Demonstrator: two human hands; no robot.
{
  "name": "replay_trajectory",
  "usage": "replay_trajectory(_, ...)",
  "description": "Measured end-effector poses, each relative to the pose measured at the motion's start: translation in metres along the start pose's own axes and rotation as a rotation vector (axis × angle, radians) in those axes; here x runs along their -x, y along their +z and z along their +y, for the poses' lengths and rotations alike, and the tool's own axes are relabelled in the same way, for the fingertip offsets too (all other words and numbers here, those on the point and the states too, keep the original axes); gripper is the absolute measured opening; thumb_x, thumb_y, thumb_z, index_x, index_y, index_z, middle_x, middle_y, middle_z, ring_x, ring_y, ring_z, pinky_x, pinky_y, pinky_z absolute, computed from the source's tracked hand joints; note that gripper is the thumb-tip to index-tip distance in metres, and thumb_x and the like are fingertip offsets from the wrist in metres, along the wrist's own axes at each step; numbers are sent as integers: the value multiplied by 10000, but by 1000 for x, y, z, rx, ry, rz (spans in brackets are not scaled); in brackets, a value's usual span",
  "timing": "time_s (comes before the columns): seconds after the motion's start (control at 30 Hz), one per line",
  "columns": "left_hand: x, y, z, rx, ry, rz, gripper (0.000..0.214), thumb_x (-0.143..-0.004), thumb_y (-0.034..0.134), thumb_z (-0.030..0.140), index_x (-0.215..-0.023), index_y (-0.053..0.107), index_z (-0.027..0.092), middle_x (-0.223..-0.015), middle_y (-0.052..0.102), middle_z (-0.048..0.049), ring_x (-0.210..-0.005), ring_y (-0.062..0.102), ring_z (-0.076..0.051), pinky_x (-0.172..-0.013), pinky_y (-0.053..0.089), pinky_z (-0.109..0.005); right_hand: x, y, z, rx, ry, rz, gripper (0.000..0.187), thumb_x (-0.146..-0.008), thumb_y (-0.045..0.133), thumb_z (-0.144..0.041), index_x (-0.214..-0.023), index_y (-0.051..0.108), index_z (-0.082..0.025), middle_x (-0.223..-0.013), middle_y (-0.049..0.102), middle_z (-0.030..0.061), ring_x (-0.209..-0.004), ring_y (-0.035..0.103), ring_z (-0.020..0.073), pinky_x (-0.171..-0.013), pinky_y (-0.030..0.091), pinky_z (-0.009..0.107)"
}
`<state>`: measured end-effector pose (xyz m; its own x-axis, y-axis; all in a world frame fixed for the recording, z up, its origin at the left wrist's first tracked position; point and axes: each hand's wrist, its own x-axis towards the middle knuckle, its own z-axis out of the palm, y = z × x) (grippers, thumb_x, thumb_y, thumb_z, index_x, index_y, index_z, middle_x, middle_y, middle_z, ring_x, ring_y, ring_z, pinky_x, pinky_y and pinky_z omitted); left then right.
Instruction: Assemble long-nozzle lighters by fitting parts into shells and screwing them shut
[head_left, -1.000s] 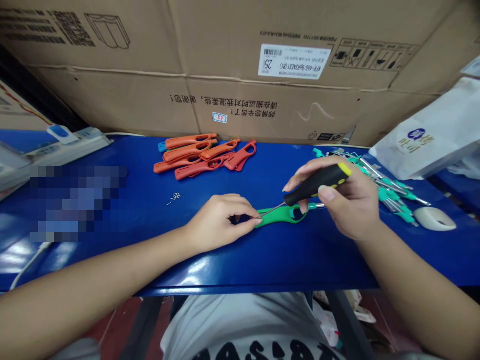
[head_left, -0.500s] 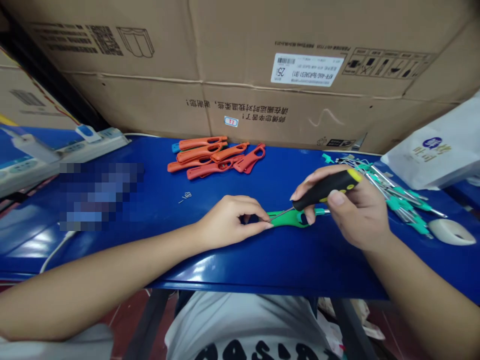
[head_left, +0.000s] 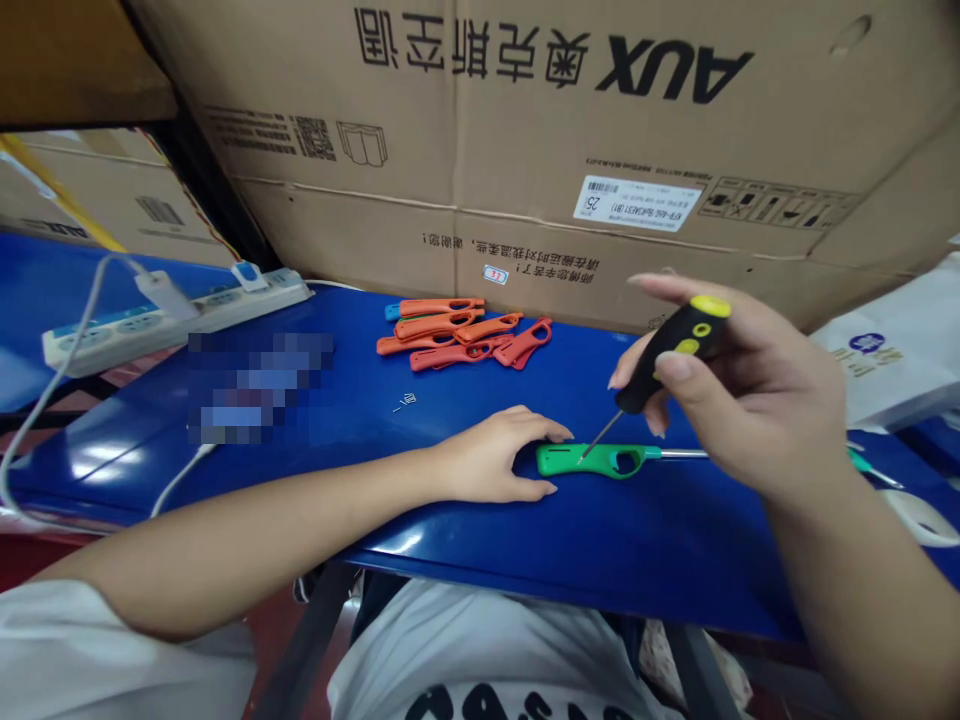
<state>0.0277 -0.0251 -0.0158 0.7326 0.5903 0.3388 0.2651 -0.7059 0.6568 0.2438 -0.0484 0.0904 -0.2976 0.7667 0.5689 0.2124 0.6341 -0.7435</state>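
A green long-nosed lighter [head_left: 559,460] with a metal tube lies flat on the blue table. My left hand [head_left: 502,455] is around its left end, thumb and fingers spread apart, not gripping it. In my right hand [head_left: 780,390] is a screwdriver [head_left: 664,360] with a black and yellow handle. It slants down to the left, its tip over the lighter's body; whether the tip touches is unclear. A small heap of screws [head_left: 407,400] lies to the left, beyond my left forearm.
Several orange and red lighter casings [head_left: 435,328] lie by the large cardboard box [head_left: 525,230]. On the left are a power strip [head_left: 172,315] and a blurred-out object [head_left: 262,385] with a cable. A white bag [head_left: 892,350] and a white rounded object [head_left: 922,515] sit on the right.
My left fingers have opened away from the lighter. My right hand has lifted with the screwdriver, which now stands steeper. The view has shifted, showing more of the box's top.
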Motion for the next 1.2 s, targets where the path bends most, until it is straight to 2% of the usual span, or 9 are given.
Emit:
replay_trajectory(0.17,1,-1,1,-19,38,-24,414,-846,775,200,-1232,635,145,-1220,714,-102,-1107,640,-233,-1021,467,-363,11,17,19,53,-231,153,453,-896,746,-258,-1322,623,-352,-975,749,45,-661,699,174,-505,574,293)
replay_trajectory(0.27,1,-2,2,-34,43,-43,418,-857,773,231,-1242,632,151,-1216,717,-98,-1093,644,-236,-1012,471,-368,14,22,31,77,-383,211,465,-891,738,-214,-1327,618,-326,-954,749,38,-631,703,166,-477,584,280)
replay_trajectory(0.47,2,-6,3,-68,31,-80,432,-874,763,296,-1258,625,153,-1214,707,-107,-1116,643,-254,-1014,466,-389,13,26,30,86,-346,309,400,-910,722,-246,-1293,619,-299,-1126,730,82,-668,714,157,-454,586,252)
replay_trajectory(0.67,2,-7,2,-74,28,-91,399,-890,729,289,-1256,616,179,-1211,701,-89,-1109,634,-245,-1026,463,-396,17,24,34,109,-270,175,417,-934,703,-297,-1330,573,-303,-1166,714,76,-671,703,146,-484,591,265)
replay_trajectory(0.8,2,-7,1,-77,20,-103,364,-893,716,264,-1237,633,181,-1206,706,-87,-1100,635,-244,-1011,478,-394,19,26,39,117,-278,76,411,-946,688,-280,-1340,574,-304,-1134,708,60,-703,697,147,-481,575,256)
replay_trajectory(0.93,3,-8,2,-87,7,-117,372,-892,713,264,-1247,642,182,-1205,710,-93,-1111,629,-253,-1004,488,-405,20,29,40,108,-279,65,411,-950,681,-251,-1344,580,-310,-1239,672,70,-768,707,161,-511,591,273)
replay_trajectory(1.2,3,-8,2,-95,3,-124,420,-896,703,249,-1301,621,175,-1222,711,-93,-1121,628,-257,-1013,484,-406,21,29,41,109,-281,24,448,-943,686,-221,-1367,575,-314,-1272,675,63,-827,726,179,-602,628,308)
